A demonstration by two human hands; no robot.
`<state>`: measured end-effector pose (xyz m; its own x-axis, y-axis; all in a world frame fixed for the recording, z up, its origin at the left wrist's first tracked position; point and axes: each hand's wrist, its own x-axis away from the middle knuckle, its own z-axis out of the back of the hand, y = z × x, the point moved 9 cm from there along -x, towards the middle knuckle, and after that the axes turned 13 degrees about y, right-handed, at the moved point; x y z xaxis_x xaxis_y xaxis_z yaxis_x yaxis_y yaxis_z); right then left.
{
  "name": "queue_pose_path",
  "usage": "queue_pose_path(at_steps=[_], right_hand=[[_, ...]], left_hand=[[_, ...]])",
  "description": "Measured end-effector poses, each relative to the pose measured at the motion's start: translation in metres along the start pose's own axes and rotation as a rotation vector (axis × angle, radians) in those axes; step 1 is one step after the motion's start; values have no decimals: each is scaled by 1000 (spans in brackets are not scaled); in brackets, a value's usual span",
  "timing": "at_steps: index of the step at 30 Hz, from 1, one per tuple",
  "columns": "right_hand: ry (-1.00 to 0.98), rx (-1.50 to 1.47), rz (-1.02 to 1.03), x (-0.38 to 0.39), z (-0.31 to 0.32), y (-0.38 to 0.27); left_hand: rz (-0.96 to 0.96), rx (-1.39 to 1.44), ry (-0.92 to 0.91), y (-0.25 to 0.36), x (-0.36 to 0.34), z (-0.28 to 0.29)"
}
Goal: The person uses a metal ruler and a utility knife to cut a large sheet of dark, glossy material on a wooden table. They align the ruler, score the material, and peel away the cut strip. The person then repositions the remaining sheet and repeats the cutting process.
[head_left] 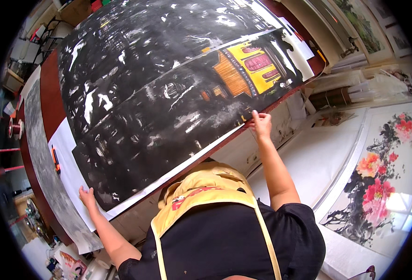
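A large black, grey and white painting (159, 107) covers most of the dark red table. A pale line crosses it lengthwise, and a yellow and brown patch (257, 67) with maroon shapes lies at its right. My left hand (88, 197) rests at the near left corner, over the white sheet (68, 161) beside the painting, thumb and finger apart. At the table's near edge, my right hand (262, 125) is closed on the painting's border, thumb on top and the other fingers curled. What lies under those fingers is hidden.
An orange and black utility knife (55, 159) lies on the white sheet. A grey mottled strip (52, 144) hangs over the table's left end. To the right stands a flower painting (373, 186) behind a glossy surface. Rolled material (329, 99) lies on a shelf beyond.
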<state>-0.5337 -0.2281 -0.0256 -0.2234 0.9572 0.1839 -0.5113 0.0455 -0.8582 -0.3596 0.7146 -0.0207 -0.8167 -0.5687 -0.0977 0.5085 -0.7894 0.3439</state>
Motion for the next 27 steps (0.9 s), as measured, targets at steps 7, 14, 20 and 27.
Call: queue_pose_path(at_steps=[7, 14, 20, 27], right_hand=[[224, -34, 366, -129, 86, -40], [232, 18, 763, -264, 144, -142], [95, 140, 853, -381, 136, -183], [-83, 326, 767, -536, 81, -179]], left_hand=[[-365, -239, 399, 149, 110, 34], [-690, 164, 340, 408, 305, -14], [-630, 140, 128, 533, 425, -67], [-496, -4, 35, 552, 467, -113]])
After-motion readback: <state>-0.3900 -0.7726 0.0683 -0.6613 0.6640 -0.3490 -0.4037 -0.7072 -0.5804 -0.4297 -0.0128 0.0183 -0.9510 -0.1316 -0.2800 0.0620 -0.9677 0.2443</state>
